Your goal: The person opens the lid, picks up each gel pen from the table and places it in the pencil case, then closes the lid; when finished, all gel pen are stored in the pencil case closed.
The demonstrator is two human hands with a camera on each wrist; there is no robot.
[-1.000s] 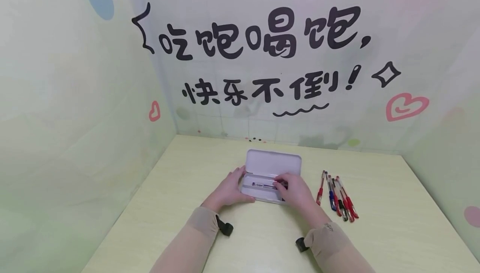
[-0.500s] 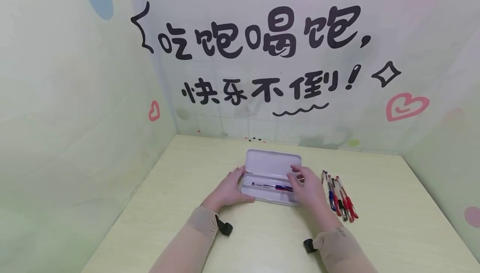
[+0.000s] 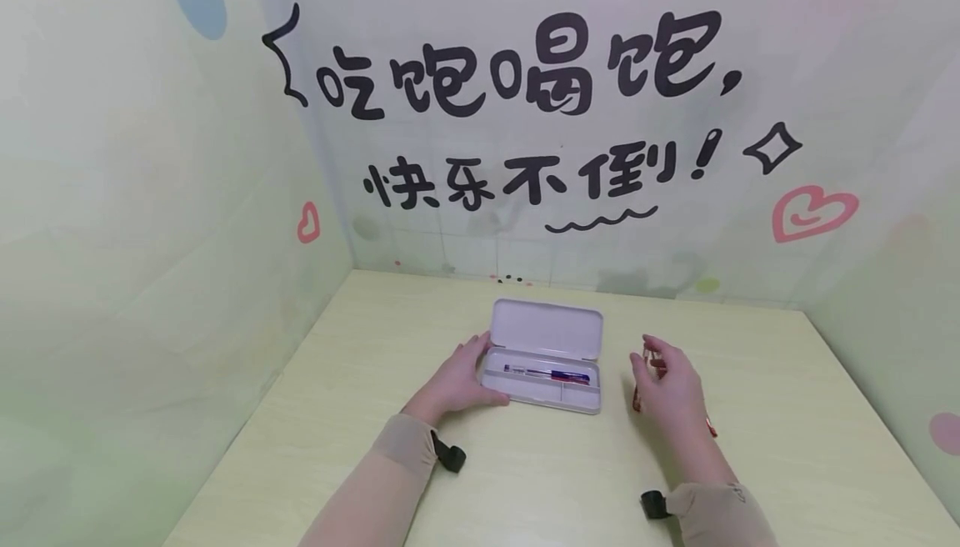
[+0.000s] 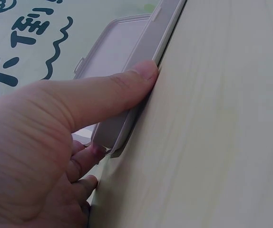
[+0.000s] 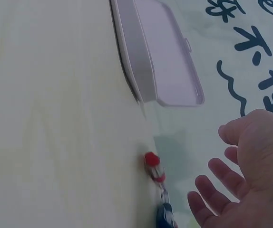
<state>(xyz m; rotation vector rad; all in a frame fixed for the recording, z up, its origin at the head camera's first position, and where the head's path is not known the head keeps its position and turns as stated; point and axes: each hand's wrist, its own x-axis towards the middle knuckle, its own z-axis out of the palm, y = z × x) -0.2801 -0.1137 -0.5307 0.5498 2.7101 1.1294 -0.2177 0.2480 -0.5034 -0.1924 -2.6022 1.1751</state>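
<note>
A pale lilac pencil case (image 3: 547, 330) stands on the table with its lid raised. Inside its rear compartment lie a blue pen (image 3: 564, 375) and a red one, side by side. My left hand (image 3: 456, 378) grips the case's left end, thumb (image 4: 127, 88) along the front wall and fingers around the side. To the right of the case, my right hand (image 3: 672, 387) hovers over the loose gel pens (image 3: 637, 399), fingers spread and holding nothing. It hides most of those pens in the head view. A red-ended pen (image 5: 154, 166) shows below it in the right wrist view.
The light wooden table (image 3: 525, 480) meets a printed cloth backdrop (image 3: 465, 255) with black lettering behind the case. Cloth walls (image 3: 187, 280) also stand at the left and right sides.
My right hand has let go of a pen inside the case and moved right, to above the loose pens. My left hand has stayed on the case's left end.
</note>
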